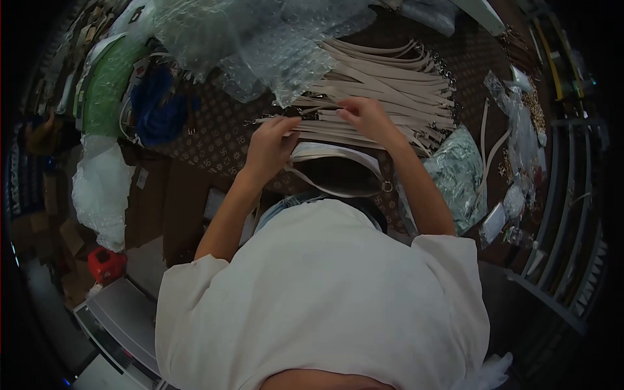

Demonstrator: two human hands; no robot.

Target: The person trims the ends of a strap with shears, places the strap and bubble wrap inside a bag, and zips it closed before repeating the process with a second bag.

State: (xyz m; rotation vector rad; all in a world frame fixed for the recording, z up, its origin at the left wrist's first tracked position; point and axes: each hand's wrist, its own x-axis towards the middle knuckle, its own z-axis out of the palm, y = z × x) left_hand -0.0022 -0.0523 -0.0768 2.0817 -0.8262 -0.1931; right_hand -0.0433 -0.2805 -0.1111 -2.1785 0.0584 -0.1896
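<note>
I look straight down over my white shirt at a brown patterned table (214,140). A fanned pile of beige straps (383,81) with metal clasps lies across its middle. My left hand (272,144) pinches the near end of one strap at the pile's left edge. My right hand (365,117) rests on the same strap a little to the right, fingers curled over it. A loose strap loop with a metal ring (387,186) hangs at the table's near edge, below both hands.
Clear bubble wrap (260,39) covers the far side of the table. Blue material (159,107) and a green bag (114,81) lie at far left. A silvery bag (458,172) and small packets of metal parts (526,123) sit right. A white bag (101,188) stands left below.
</note>
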